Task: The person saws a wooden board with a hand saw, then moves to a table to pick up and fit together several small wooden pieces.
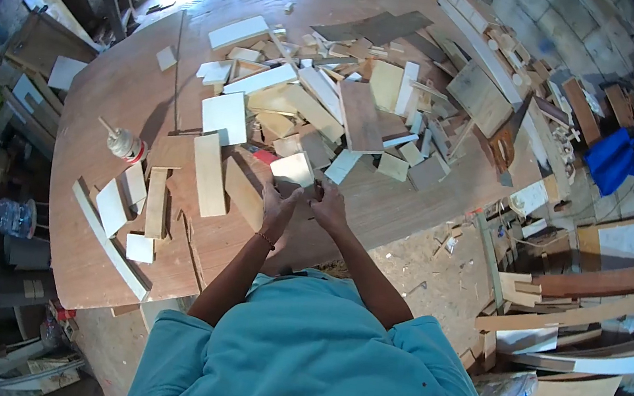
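A small pale wooden block [293, 169] is held up over the near side of the table, its light face turned upward. My left hand [279, 207] grips its lower left part, thumb along the near edge. At its right corner, the fingers of my right hand [329, 206] are curled and closed on it, partly hidden. Just behind the block lies a small red item [264, 157] that I cannot make out. Left of my left hand are a brown board [244, 191] and a paler plank [210, 174], both flat on the table.
Wood offcuts [312, 109] are heaped across the table's middle. A glue bottle [125, 144] stands at left, near several loose pieces and a long strip [110, 239]. A handsaw [505, 147] lies at the right edge. Boards [574, 312] are stacked on the right.
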Available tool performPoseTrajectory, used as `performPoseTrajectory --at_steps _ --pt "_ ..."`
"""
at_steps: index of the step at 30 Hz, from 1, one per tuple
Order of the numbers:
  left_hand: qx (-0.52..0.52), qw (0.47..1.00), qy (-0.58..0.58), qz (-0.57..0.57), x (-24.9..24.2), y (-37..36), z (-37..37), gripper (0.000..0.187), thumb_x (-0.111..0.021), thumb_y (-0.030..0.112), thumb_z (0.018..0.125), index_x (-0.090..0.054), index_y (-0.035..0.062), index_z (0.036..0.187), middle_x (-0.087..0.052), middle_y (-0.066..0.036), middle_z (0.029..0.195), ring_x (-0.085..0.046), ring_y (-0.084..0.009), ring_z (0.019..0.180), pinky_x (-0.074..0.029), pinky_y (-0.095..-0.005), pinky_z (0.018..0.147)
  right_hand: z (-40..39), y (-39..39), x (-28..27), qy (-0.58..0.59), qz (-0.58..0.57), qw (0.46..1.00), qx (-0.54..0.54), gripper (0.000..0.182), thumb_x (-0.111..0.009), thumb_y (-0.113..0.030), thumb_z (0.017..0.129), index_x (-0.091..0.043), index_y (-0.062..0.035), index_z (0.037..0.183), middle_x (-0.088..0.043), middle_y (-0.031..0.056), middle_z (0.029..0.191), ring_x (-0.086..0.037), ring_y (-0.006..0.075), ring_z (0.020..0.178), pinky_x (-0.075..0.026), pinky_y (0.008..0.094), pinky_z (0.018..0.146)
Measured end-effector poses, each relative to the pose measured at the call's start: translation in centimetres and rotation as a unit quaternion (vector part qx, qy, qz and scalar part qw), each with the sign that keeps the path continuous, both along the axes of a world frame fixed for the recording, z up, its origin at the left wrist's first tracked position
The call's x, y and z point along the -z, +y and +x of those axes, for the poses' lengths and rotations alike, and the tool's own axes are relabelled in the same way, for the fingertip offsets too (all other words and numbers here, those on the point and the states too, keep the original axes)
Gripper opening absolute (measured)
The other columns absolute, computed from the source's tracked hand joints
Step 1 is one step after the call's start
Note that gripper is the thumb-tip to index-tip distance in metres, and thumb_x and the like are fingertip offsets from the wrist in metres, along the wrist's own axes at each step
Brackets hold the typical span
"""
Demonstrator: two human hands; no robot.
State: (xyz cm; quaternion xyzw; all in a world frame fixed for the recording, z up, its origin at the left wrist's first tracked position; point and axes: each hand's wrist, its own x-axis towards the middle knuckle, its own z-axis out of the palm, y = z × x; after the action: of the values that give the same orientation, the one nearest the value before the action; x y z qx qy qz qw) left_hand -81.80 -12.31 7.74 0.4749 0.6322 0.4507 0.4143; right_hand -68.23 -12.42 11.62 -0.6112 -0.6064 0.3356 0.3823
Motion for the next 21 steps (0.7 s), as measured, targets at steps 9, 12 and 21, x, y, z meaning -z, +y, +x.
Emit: performPoseTrajectory --at_steps 9,12,21 --pt "-0.066 0.993 0.063 -0.071 -1.3 -0.2 -3.7 0.044 -0.06 0.017 0.072 -0.048 -0.0022 0.109 -0.058 -0.019 0.094 -0.055 -0.0295 0.09 -0.046 -0.04 0.077 -1.4 3.1 3.4 0.01 -0.011 0.995 -0.104 0.024 -0.064 -0.006 0.068 -0.057 0.002 0.09 -0.062 0.0103 0.079 -0.059 0.0192 0.073 -0.046 0.0312 0.067" --pt "-0.172 0.95 0.237 -0.107 -1.6 -1.8 -7.2 0.048 -0.061 0.019 0.07 -0.046 0.002 0.112 -0.05 -0.018 0.104 -0.047 -0.034 0.1 -0.042 -0.0461 0.081 -1.5 3.9 5.4 -0.007 -0.016 0.992 -0.126 0.02 -0.064 -0.005 0.07 -0.058 0.0014 0.088 -0.061 0.0081 0.078 -0.058 0.0181 0.07 -0.045 0.029 0.066" --pt "-0.299 0.851 0.313 -0.297 0.4 -3.3 -13.0 0.068 -0.076 0.03 0.063 -0.037 0.0054 0.114 -0.038 -0.017 0.116 -0.04 -0.035 0.109 -0.041 -0.0499 0.083 -3.5 4.6 2.3 0.015 -0.029 0.986 -0.162 0.023 -0.068 -0.014 0.063 -0.057 0.0002 0.079 -0.06 0.0147 0.071 -0.058 0.0269 0.068 -0.043 0.0362 0.064"
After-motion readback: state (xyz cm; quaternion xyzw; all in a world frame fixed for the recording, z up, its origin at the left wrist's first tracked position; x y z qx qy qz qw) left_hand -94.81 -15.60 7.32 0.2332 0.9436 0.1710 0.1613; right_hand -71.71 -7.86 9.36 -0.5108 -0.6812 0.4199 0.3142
